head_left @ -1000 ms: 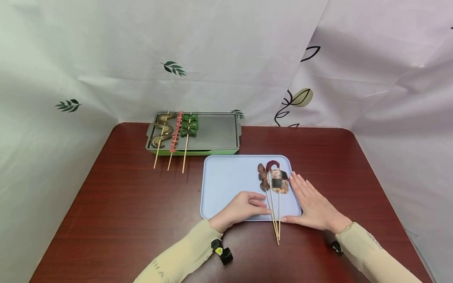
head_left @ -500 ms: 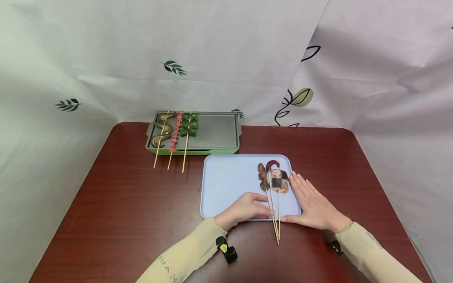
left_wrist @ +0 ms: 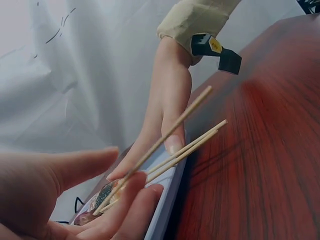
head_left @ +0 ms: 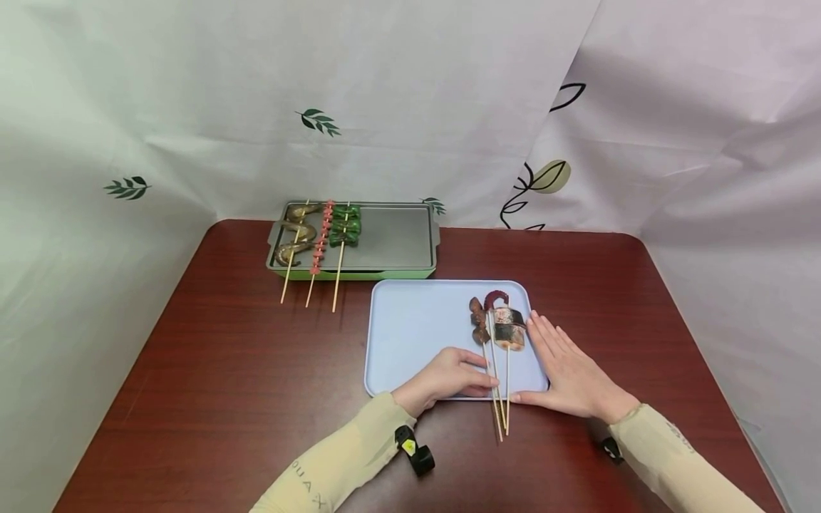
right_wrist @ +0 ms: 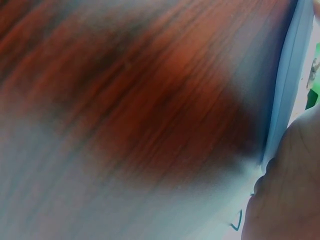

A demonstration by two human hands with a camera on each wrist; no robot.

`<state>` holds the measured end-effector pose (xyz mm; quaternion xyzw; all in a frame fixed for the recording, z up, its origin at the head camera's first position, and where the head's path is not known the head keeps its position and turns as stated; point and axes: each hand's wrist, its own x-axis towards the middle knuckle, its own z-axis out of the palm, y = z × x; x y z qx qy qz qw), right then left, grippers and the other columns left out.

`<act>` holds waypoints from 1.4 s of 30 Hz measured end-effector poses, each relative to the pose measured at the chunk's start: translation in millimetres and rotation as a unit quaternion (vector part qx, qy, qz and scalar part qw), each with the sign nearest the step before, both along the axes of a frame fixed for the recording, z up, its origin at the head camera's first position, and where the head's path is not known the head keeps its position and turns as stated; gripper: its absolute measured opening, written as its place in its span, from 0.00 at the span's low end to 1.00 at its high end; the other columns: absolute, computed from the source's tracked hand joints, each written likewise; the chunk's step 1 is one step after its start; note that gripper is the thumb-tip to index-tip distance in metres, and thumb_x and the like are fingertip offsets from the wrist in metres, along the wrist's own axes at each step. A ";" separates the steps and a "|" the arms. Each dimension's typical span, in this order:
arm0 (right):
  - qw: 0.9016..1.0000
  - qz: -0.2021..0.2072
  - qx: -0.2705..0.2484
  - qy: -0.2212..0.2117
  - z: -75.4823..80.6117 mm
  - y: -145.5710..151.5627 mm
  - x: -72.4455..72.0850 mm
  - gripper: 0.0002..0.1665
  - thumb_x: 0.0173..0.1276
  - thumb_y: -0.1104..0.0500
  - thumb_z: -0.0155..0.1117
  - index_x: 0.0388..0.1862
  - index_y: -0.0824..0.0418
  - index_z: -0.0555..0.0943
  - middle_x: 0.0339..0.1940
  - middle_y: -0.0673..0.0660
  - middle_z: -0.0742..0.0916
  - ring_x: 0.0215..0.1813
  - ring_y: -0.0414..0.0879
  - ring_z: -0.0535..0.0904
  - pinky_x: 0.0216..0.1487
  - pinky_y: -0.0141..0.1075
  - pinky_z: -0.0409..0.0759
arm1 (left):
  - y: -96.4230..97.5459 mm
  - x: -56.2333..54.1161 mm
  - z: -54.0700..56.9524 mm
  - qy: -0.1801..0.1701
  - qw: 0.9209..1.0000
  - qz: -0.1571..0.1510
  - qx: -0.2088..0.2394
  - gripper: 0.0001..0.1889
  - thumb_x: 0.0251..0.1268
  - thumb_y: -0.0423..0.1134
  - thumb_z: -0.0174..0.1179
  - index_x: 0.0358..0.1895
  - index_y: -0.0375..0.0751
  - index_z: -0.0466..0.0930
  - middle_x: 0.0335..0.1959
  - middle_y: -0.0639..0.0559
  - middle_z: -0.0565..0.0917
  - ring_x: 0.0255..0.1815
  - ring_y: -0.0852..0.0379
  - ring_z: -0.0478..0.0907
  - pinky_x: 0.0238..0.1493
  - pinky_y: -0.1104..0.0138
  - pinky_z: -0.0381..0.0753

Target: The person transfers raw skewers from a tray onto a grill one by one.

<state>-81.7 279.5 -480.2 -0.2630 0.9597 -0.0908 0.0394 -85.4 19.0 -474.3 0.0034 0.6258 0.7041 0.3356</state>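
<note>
A light blue tray point(head_left: 410, 320) carries a brown meat skewer point(head_left: 479, 329), a dark red curled tentacle skewer point(head_left: 495, 296) and a skewer with dark-banded pale chunks point(head_left: 509, 335). Their sticks stick out past the near rim. My left hand point(head_left: 442, 377) comes in over that rim, fingertips on the stick of the meat skewer. In the left wrist view one stick point(left_wrist: 172, 127) stands higher than the other two and lies against the fingers, the thumb apart from it. My right hand point(head_left: 571, 370) lies flat along the tray's right edge, thumb at the near rim.
Behind the tray at left stands a green grill point(head_left: 391, 274) with a grey plate. On it lie a shrimp skewer point(head_left: 296, 234), a pink-piece skewer point(head_left: 321, 246) and a green pepper skewer point(head_left: 345, 226). A white curtain point(head_left: 398, 107) closes off the table point(head_left: 244, 370).
My left hand has moved right to the meat skewer's stick, whose near end has shifted slightly left. My right hand stays at the tray edge.
</note>
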 end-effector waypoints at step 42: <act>1.000 0.000 -0.001 0.005 -2.0 -0.2 0.0 0.77 0.56 0.17 0.60 0.81 0.72 0.48 0.83 0.67 0.51 0.81 0.62 0.48 0.79 0.51 0.49 | -45.4 0.8 9.0 0.077 0.996 0.046 0.010 0.16 0.63 0.26 0.68 0.52 0.22 0.80 0.33 0.40 0.88 0.27 0.58 0.84 0.37 0.62 0.88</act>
